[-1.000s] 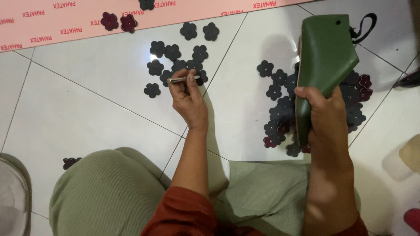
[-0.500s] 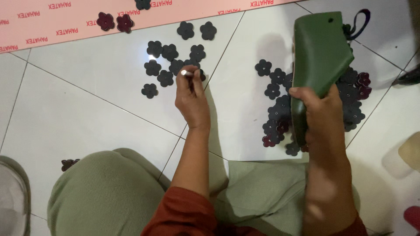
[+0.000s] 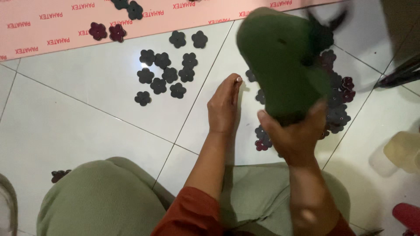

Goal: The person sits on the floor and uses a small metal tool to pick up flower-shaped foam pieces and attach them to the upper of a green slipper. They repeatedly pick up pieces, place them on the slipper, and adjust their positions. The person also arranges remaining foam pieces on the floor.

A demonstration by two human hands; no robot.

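My right hand [image 3: 294,139] grips a dark green shoe-shaped form [image 3: 280,57] from below and holds it up over the floor; the form is blurred. My left hand [image 3: 225,105] lies palm down on the white tiles, fingers stretched out together, with nothing visible in it. Its fingertips are close to a dark flower-shaped cutout [image 3: 250,75]. A loose group of dark flower cutouts [image 3: 164,74] lies to the left of that hand. A denser pile of dark and maroon cutouts [image 3: 339,102] sits on the right, partly hidden behind the green form.
A pink sheet [image 3: 52,30] runs along the top, with maroon flower cutouts [image 3: 107,31] on it. My green-trousered knees [image 3: 100,201] fill the bottom. A pale yellowish container [image 3: 402,150] and a red object [image 3: 407,216] sit at the right. One cutout [image 3: 59,175] lies by my left knee.
My left hand has moved right, from the left group of cutouts towards the pile. My right hand has swung the green form up and to the left.
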